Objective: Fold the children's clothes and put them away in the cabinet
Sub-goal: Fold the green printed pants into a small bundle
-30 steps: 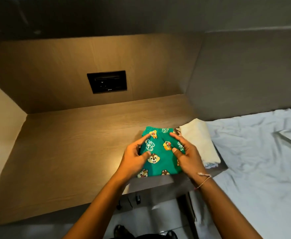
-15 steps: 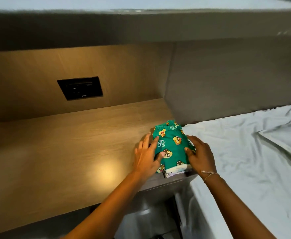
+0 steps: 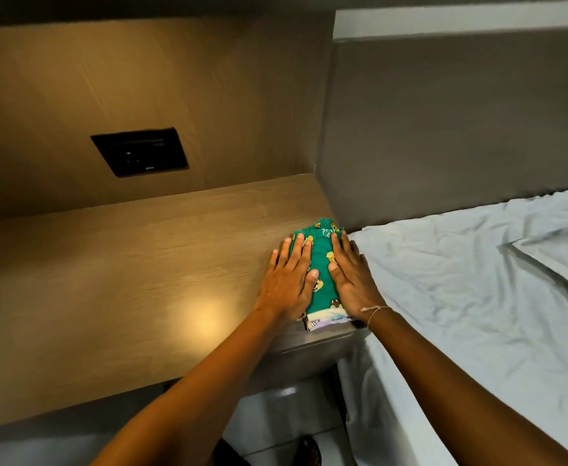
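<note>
The green shorts (image 3: pixel 323 264) lie folded into a narrow packet at the far right end of the wooden shelf (image 3: pixel 124 280), close against the grey wall and just beside the bed sheet (image 3: pixel 477 297). They sit on top of a paler folded piece (image 3: pixel 326 321), whose edge shows at the near end. The left hand (image 3: pixel 287 280) and right hand (image 3: pixel 350 277) both lie flat with fingers straight, gripping nothing. They press the packet down from either side, the left partly on the wood. Folding of this piece looks done and the stacking all but finished; only letting go remains. Whether this shelf is the cabinet itself, or more clothes wait out of view, I cannot tell.
</note>
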Action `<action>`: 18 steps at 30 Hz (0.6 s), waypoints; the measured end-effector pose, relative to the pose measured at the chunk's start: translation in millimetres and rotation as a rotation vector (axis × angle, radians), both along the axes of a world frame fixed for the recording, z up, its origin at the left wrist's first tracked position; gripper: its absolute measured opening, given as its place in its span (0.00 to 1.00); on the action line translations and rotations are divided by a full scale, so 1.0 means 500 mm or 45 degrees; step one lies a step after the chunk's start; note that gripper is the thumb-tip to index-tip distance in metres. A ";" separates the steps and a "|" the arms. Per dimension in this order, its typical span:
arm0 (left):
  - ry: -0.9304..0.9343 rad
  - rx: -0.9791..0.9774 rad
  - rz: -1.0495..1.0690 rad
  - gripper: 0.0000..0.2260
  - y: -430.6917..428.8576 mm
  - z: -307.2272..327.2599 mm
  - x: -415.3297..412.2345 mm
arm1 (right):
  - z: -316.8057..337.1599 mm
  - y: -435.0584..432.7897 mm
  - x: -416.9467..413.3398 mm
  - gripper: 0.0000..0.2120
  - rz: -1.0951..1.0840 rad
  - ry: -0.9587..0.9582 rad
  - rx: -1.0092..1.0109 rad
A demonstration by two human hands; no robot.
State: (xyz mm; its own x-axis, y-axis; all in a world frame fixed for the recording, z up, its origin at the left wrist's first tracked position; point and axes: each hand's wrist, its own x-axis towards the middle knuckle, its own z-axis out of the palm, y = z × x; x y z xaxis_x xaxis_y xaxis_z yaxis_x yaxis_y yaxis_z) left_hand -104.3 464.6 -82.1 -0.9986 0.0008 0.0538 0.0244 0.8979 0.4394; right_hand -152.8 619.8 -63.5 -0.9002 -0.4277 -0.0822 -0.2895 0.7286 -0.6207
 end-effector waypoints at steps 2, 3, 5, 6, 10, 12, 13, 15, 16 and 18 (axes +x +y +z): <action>0.027 0.073 0.182 0.30 0.005 0.012 0.016 | 0.008 0.008 0.017 0.29 -0.098 0.122 -0.057; 0.044 0.115 0.352 0.32 0.011 0.023 0.028 | 0.012 0.014 0.028 0.29 -0.181 0.168 -0.110; 0.014 0.101 0.652 0.30 0.027 0.043 0.041 | 0.011 0.022 0.048 0.29 -0.347 0.149 -0.155; -0.055 0.060 0.720 0.28 0.036 0.052 0.042 | 0.006 0.022 0.056 0.29 -0.406 0.101 -0.133; -0.266 0.195 0.774 0.24 0.060 0.071 0.025 | 0.002 0.011 0.063 0.28 -0.463 0.025 -0.170; -0.235 0.425 0.799 0.22 0.064 0.077 0.019 | 0.005 0.006 0.064 0.27 -0.480 -0.021 -0.238; -0.202 0.577 0.788 0.20 0.065 0.079 0.018 | 0.009 0.003 0.067 0.27 -0.491 -0.058 -0.269; -0.114 0.872 0.718 0.17 0.067 0.084 0.020 | 0.014 -0.004 0.073 0.27 -0.511 -0.120 -0.334; -0.081 0.967 0.671 0.17 0.065 0.088 0.024 | 0.014 -0.007 0.076 0.26 -0.511 -0.133 -0.361; -0.018 1.081 0.557 0.23 0.050 0.089 0.034 | 0.014 -0.015 0.082 0.26 -0.499 -0.151 -0.426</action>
State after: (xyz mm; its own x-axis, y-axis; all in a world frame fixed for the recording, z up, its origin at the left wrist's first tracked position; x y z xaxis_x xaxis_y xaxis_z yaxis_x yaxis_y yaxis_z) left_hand -87.6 489.4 -37.5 -0.9017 -0.4066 -0.1471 -0.2480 0.2075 0.9463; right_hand -111.8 612.4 -56.7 -0.9906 -0.0809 -0.1100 0.0515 0.5248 -0.8497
